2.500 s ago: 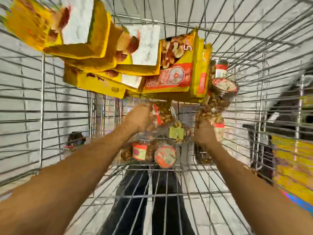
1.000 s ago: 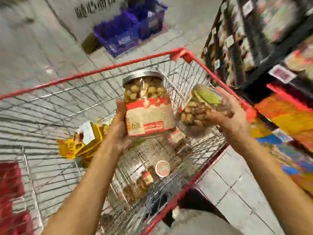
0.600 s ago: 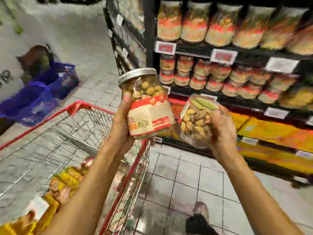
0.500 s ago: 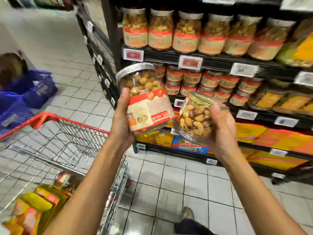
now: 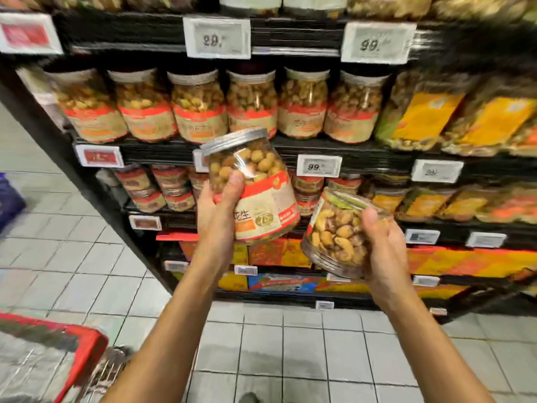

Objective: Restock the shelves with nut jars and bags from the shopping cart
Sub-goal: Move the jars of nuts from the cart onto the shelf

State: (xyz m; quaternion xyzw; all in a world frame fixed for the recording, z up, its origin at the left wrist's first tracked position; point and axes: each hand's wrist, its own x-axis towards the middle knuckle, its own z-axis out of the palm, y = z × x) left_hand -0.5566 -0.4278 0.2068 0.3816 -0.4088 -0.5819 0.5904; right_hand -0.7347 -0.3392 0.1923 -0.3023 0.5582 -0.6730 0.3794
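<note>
clear plastic, stiff, slick and likely heavy, makes the tall jar [image 5: 261, 205] at frame centre best held round its labelled waist, where the left hand [image 5: 216, 210] wraps it, while the right hand [image 5: 383, 248] cups the squat jar [image 5: 334, 237] lower right.

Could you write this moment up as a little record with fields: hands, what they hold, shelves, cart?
left hand: grips tall jar, silver lid, red-and-tan label, tilted
right hand: grips short jar of nuts, tilted
shelf: row of stocked jars like the tall one, upright
cart: red rim, lower left corner
status: both held jars in the air, not yet shelved
</note>
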